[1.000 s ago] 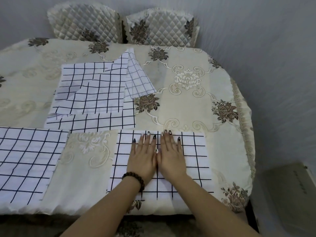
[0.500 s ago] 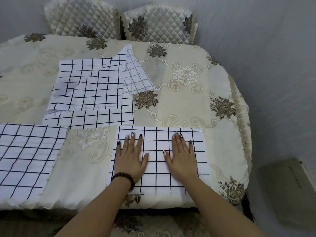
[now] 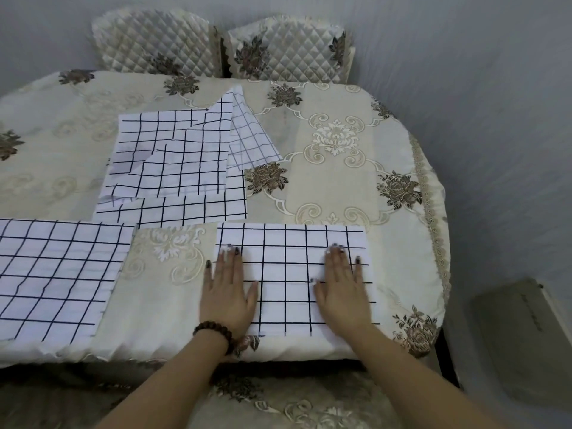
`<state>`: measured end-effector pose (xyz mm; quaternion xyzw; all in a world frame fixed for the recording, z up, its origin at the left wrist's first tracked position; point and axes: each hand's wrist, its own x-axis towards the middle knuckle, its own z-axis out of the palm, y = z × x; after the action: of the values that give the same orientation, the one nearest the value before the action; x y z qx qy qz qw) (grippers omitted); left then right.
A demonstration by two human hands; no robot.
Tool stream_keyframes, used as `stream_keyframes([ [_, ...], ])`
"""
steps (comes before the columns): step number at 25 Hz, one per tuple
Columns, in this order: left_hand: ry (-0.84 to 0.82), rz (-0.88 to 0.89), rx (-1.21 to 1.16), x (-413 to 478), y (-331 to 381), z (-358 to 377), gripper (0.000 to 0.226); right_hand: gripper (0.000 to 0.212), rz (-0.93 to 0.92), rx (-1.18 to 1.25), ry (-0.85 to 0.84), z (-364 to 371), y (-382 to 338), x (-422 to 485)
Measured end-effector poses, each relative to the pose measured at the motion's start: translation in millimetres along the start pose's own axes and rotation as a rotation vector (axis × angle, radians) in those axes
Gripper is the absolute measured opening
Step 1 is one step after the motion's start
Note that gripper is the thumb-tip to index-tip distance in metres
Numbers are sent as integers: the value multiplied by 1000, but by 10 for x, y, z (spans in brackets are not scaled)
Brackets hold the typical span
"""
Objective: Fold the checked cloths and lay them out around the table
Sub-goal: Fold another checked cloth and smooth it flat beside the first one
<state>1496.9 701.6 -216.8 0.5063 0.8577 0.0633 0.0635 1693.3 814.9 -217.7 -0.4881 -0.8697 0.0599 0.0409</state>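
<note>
A folded white cloth with a black check (image 3: pixel 288 280) lies flat at the near edge of the table. My left hand (image 3: pixel 227 289) rests palm down on its left edge, fingers spread. My right hand (image 3: pixel 342 289) presses flat on its right side, close to that edge. Neither hand grips anything. A second folded checked cloth (image 3: pixel 58 274) lies flat at the near left. A loose pile of unfolded checked cloths (image 3: pixel 182 162) sits in the middle of the table, one corner turned up.
The table (image 3: pixel 340 181) wears a cream cloth with brown flowers and a lace rim on the right. Two quilted chair backs (image 3: pixel 223 48) stand at the far side. A grey wall is close on the right, a pale box (image 3: pixel 526 335) below it.
My hands have slid apart from the middle of the folded cloth out to its left and right sides, pressing flat on it. The cloths have not moved.
</note>
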Motion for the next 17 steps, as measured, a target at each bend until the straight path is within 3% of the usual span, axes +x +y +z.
stream_keyframes([
  [2,-83,70,-17,-98,258,58,68,68,-62,55,-51,116,-409,-64],
  [5,-140,30,-20,-171,306,159,71,68,-61,40,-103,245,-583,-150],
  [10,-48,-41,14,-249,35,194,79,76,20,-17,-104,193,-142,-248],
  [17,-101,-29,51,-273,-154,107,83,77,96,-48,-216,-39,499,-426],
])
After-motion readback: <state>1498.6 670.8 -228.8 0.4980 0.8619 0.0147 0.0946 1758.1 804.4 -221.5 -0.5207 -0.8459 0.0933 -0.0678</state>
